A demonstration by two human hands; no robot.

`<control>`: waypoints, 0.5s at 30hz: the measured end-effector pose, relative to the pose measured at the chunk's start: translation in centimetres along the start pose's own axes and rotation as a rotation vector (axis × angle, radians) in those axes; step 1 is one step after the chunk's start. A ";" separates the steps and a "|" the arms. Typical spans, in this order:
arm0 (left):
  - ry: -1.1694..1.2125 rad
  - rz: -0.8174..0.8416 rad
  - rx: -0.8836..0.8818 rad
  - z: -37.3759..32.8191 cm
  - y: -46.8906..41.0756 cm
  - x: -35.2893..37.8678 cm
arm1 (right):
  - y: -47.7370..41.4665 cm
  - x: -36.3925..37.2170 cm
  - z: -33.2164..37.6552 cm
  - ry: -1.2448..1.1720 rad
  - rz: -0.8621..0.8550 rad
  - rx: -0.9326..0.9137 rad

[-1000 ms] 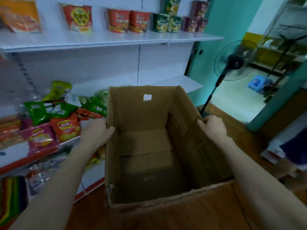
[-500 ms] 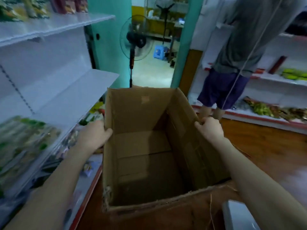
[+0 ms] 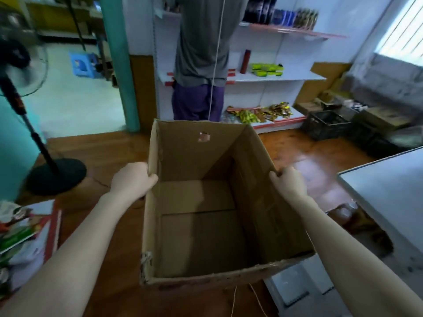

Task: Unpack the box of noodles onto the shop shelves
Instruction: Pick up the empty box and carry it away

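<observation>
I carry a brown cardboard box (image 3: 206,225) in front of me, held up above the wooden floor. Its top is open and I see only bare cardboard inside, no noodle packs. My left hand (image 3: 132,181) grips the box's left wall at the rim, fingers curled over the edge. My right hand (image 3: 288,181) grips the right wall's rim the same way. A white shelf unit (image 3: 274,76) with green and yellow packets stands ahead against the far wall.
A person (image 3: 201,53) in a grey shirt and purple shorts stands at the far shelves, back to me. A standing fan (image 3: 45,165) is at left by a doorway. Dark crates (image 3: 325,126) sit at right. A white counter edge (image 3: 384,193) juts in at right. Packets lie at lower left (image 3: 18,229).
My view has swung right, away from the snack shelves on the left towards the far wall and the standing person. Both hands keep the same grip on the box.
</observation>
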State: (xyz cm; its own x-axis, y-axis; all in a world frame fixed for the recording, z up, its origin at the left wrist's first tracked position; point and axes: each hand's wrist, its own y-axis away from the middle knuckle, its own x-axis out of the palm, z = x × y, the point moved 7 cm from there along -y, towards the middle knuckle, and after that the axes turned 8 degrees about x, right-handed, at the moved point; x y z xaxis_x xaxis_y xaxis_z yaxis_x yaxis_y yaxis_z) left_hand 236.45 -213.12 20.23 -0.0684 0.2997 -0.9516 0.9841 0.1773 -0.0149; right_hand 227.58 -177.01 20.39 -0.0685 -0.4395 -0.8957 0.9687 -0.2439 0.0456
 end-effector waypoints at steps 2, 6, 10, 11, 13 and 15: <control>0.016 0.025 0.056 -2.3 -4.5 0.8 | -3.2 -1.1 -1.0 0.007 -0.032 0.059; 0.033 0.046 0.128 -6.5 -12.5 2.0 | -8.7 -3.2 -2.4 0.008 -0.113 0.147; 0.061 0.049 0.189 -9.7 -19.2 3.4 | -13.0 -4.2 -3.2 0.029 -0.170 0.213; 0.061 0.046 0.212 -10.4 -21.1 3.5 | -14.2 -4.3 -3.3 0.032 -0.179 0.233; 0.069 0.049 0.264 -12.2 -25.7 3.9 | -17.0 -4.5 -3.5 0.011 -0.201 0.287; 0.061 0.056 0.315 -14.2 -29.9 4.2 | -19.3 -4.7 -3.7 0.001 -0.239 0.338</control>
State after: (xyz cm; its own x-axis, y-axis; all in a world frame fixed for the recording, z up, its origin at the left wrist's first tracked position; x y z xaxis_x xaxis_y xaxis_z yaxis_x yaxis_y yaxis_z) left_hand 204.39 -203.84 21.02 -0.0130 0.3585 -0.9334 0.9884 -0.1368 -0.0663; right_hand 210.13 -167.01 22.08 -0.2820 -0.3354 -0.8989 0.7926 -0.6093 -0.0213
